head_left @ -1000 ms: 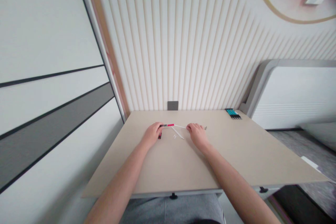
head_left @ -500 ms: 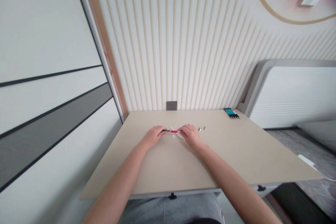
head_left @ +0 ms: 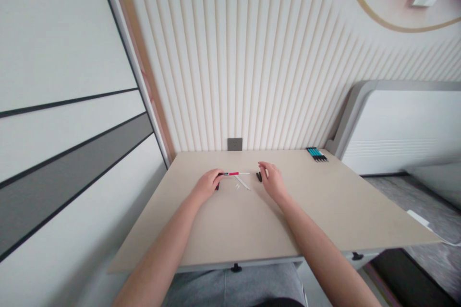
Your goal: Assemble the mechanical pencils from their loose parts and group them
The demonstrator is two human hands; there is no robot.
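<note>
A red-and-black pen barrel is grasped at its black end between the thumb and fingers of the left hand, above the desk. From its red end a thin white refill protrudes, partly housed inside. White refills and small clear pieces are laid nearby. The right hand is loosely curled beside black parts; whether anything is gripped cannot be told.

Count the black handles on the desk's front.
2: one handle between the left forearm and right forearm; another handle to the right forearm's right. The forearms may hide more.
</note>
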